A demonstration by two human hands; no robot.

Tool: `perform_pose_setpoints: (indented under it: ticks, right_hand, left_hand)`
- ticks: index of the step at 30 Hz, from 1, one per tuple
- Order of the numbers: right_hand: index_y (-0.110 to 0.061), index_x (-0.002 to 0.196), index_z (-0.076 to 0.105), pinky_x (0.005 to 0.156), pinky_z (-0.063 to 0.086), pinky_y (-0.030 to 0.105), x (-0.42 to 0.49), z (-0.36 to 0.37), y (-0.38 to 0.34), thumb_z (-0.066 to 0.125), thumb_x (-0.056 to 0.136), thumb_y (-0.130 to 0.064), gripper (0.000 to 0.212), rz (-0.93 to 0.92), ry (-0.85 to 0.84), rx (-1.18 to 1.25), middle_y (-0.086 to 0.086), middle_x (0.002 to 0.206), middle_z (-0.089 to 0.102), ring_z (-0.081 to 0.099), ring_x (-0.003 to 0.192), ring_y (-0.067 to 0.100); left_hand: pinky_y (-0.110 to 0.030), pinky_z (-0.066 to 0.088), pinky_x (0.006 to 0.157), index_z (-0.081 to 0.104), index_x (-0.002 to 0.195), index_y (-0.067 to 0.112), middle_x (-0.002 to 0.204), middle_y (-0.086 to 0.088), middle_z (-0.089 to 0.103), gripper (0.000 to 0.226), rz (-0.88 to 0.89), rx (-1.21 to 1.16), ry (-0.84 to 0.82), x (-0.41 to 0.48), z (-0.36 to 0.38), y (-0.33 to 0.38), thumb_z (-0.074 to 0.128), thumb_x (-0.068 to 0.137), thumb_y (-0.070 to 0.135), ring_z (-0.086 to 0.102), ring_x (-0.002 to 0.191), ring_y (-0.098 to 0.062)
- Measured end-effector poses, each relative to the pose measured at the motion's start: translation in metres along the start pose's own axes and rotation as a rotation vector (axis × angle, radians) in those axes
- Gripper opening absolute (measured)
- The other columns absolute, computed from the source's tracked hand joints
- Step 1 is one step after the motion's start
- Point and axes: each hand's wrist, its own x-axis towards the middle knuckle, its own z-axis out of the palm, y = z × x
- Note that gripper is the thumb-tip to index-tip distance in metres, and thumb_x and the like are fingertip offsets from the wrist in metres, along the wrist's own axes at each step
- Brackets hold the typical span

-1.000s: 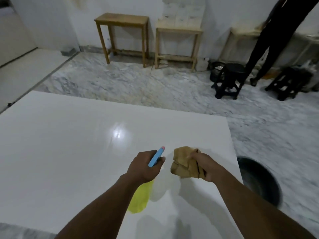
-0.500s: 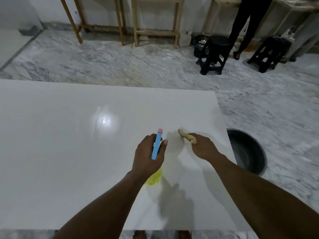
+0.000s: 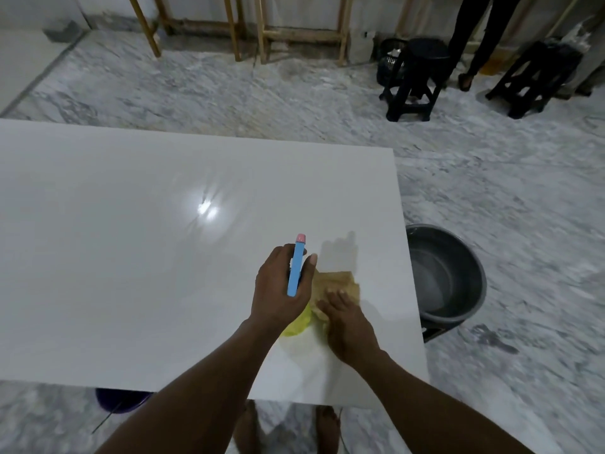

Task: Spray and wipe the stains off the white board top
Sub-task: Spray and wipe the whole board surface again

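The white board top (image 3: 131, 257) fills the left and middle of the head view. My left hand (image 3: 278, 290) grips a spray bottle (image 3: 296, 267) with a blue head, pink nozzle tip and yellow body, held above the board near its right part. My right hand (image 3: 347, 322) lies flat with straight fingers on a tan cloth (image 3: 337, 283), pressing it on the board just right of the bottle. The bottle's yellow body is mostly hidden under my left hand. No stain shows clearly on the board.
A dark grey basin (image 3: 445, 273) stands on the marble floor by the board's right edge. Black stools (image 3: 415, 77) and a person's legs (image 3: 471, 34) are at the far right. Wooden stands (image 3: 301, 31) line the back wall. A dark blue tub (image 3: 121, 399) peeks from under the near edge.
My right hand came back toward me and flattened the bunched cloth onto the board beside the bottle. The camera tilted further down.
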Motion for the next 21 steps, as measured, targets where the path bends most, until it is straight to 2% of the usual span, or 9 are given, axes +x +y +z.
perform_pose_setpoints:
  ticks: [2,4,7,11,15,17,18,19,21]
  right_hand:
    - [-0.023,0.132,0.062,0.097,0.052,0.055,-0.024,-0.009,-0.002,0.052,0.083,-0.021,0.050,0.001,0.009,0.049,0.004,0.147,0.053,0.041,0.141,0.033]
    - [-0.028,0.132,0.061,0.095,0.053,0.046,-0.043,-0.024,-0.009,0.047,0.085,-0.025,0.049,0.070,-0.092,0.066,0.000,0.147,0.053,0.045,0.139,0.028]
    - [-0.029,0.123,0.062,0.083,0.055,0.036,-0.051,-0.060,-0.023,0.043,0.091,-0.027,0.037,0.201,-0.328,0.089,0.004,0.125,0.066,0.065,0.107,0.033]
    - [-0.008,0.094,0.073,0.062,0.054,0.034,-0.031,-0.127,-0.018,0.046,0.083,-0.006,0.030,0.430,-0.531,0.509,0.016,0.087,0.074,0.071,0.076,0.033]
    - [-0.014,0.086,0.069,0.045,0.048,0.019,-0.007,-0.180,-0.020,0.049,0.089,-0.002,0.023,0.473,-0.319,0.687,0.008,0.081,0.068,0.064,0.063,0.018]
    - [-0.024,0.094,0.070,0.040,0.041,0.018,0.007,-0.190,-0.026,0.051,0.094,-0.027,0.019,0.427,-0.214,0.671,0.002,0.083,0.065,0.057,0.059,0.020]
    - [-0.030,0.101,0.069,0.043,0.041,0.021,0.014,-0.189,-0.027,0.047,0.094,-0.041,0.026,0.393,-0.172,0.580,-0.002,0.091,0.064,0.058,0.063,0.023]
    - [-0.036,0.112,0.065,0.049,0.046,0.024,0.019,-0.184,-0.026,0.041,0.095,-0.042,0.030,0.355,-0.133,0.447,-0.008,0.104,0.063,0.061,0.074,0.026]
    - [-0.037,0.133,0.051,0.074,0.052,0.035,0.022,-0.159,-0.022,0.036,0.094,-0.025,0.043,0.243,-0.024,0.191,-0.008,0.132,0.059,0.061,0.109,0.032]
  left_hand:
    - [-0.022,0.051,0.066,0.067,0.104,0.011,0.080,0.011,0.058,0.029,0.010,0.017,0.010,-0.007,0.008,0.006,0.066,0.099,0.040,0.058,0.065,-0.010]
    - [-0.025,0.053,0.067,0.067,0.104,0.011,0.081,0.011,0.058,0.030,0.008,0.025,0.017,-0.013,0.011,0.009,0.065,0.099,0.041,0.059,0.066,-0.010]
    - [-0.025,0.053,0.066,0.067,0.102,0.012,0.079,0.015,0.055,0.028,0.020,0.049,0.033,-0.018,0.011,0.012,0.065,0.100,0.041,0.058,0.067,-0.007]
    - [-0.025,0.051,0.068,0.067,0.103,0.013,0.081,0.011,0.059,0.026,0.022,0.086,0.046,-0.020,0.009,0.015,0.066,0.102,0.039,0.058,0.069,-0.009]
    - [-0.028,0.054,0.071,0.068,0.107,0.013,0.087,0.006,0.065,0.028,0.016,0.082,0.046,-0.018,0.008,0.022,0.069,0.100,0.040,0.063,0.074,-0.016]
    - [-0.022,0.051,0.071,0.068,0.110,0.013,0.091,0.004,0.068,0.035,0.008,0.085,0.049,-0.018,0.010,0.024,0.067,0.099,0.046,0.065,0.077,-0.017]
    - [-0.018,0.049,0.071,0.068,0.112,0.012,0.094,0.002,0.069,0.040,-0.003,0.084,0.048,-0.018,0.011,0.025,0.065,0.098,0.050,0.065,0.078,-0.017]
    - [-0.017,0.048,0.071,0.068,0.114,0.011,0.096,0.000,0.070,0.046,-0.016,0.081,0.046,-0.019,0.013,0.025,0.063,0.096,0.053,0.065,0.079,-0.018]
    - [-0.016,0.047,0.072,0.067,0.116,0.009,0.099,0.000,0.070,0.053,-0.034,0.075,0.046,-0.022,0.016,0.023,0.061,0.094,0.057,0.064,0.079,-0.017]
